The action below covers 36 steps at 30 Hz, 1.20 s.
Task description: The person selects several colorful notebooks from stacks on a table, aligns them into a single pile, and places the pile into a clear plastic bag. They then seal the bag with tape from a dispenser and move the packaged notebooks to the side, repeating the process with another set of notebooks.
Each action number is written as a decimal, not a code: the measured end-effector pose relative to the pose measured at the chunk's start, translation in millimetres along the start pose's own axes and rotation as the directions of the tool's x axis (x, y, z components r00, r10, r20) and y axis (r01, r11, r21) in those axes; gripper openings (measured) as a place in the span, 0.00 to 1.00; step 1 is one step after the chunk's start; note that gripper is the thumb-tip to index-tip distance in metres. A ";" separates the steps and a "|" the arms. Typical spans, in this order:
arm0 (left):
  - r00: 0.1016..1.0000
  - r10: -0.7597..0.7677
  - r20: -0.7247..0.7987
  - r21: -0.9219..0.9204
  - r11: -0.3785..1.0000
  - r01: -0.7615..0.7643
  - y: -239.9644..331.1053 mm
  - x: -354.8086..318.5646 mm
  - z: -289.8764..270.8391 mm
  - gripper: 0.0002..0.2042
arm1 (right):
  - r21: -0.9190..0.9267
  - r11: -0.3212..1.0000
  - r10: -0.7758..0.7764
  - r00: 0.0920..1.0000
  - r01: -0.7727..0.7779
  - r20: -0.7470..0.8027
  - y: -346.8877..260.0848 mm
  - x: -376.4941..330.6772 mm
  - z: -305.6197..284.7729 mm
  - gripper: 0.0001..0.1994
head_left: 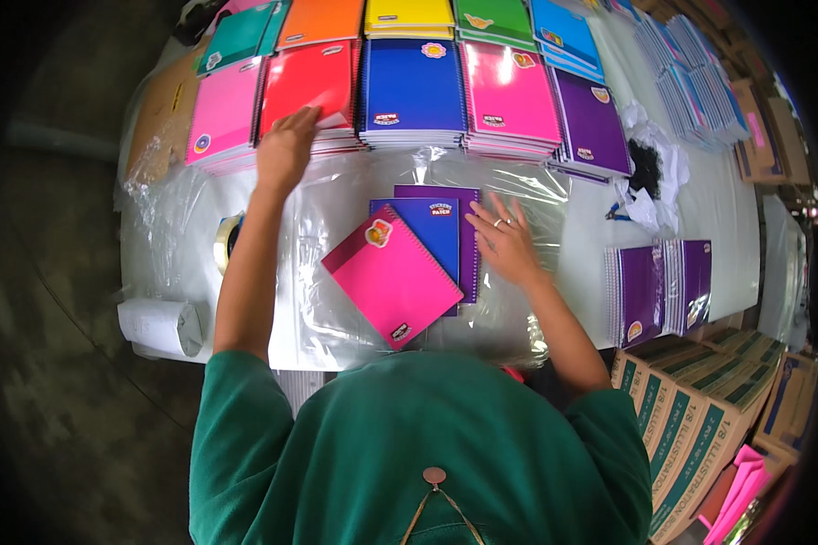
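Observation:
My left hand [286, 150] reaches to the stack of red spiral notebooks [309, 82] and pinches the near edge of the top one. That notebook's near corner looks slightly lifted. In front of me a pink notebook [395, 282] lies tilted over a blue notebook [445, 245], which overlaps a purple notebook [470, 272] beneath. My right hand [507, 241] is open, fingers spread, at the right edge of the purple notebook. It wears a ring. Transparent plastic film [527, 318] lies under these three notebooks.
Notebook stacks in several colours, including a blue stack [413, 86], line the table's far side. A tape roll [227, 241] and white bundle [161, 327] are at left. Purple notebooks [641, 295] and crumpled white paper [659, 195] lie at right, near cardboard boxes [691, 427].

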<state>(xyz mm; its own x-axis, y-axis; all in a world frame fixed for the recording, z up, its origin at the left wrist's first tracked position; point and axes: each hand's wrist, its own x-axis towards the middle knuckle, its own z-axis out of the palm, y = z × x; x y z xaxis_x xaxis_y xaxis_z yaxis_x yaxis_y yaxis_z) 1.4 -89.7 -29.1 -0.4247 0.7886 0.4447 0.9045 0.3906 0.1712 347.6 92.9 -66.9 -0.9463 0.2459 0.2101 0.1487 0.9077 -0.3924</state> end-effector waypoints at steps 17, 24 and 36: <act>0.607 -0.599 -0.523 -0.714 0.696 0.072 118.7 -67.9 -144.7 0.14 | -0.043 0.892 0.446 0.861 -0.450 0.244 -111.8 -14.3 24.4 0.19; 0.843 -0.133 -0.521 -0.386 0.918 -0.094 150.8 -88.0 -118.8 0.12 | 0.204 0.711 0.639 0.740 -0.673 0.212 -76.7 -47.1 25.6 0.19; 0.995 -0.021 -0.094 -0.273 0.962 -0.005 118.7 -81.1 -26.8 0.18 | 0.087 0.691 0.707 0.696 -0.717 0.121 -80.6 -42.4 7.6 0.36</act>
<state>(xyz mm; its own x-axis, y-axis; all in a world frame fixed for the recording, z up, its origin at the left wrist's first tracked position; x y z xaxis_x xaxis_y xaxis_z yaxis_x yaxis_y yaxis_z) 144.2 -120.0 -21.2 -0.4385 0.7320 0.5215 0.8829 0.2423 0.4023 373.5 6.7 -51.0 -0.5884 0.7723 -0.2394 0.7567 0.4216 -0.4997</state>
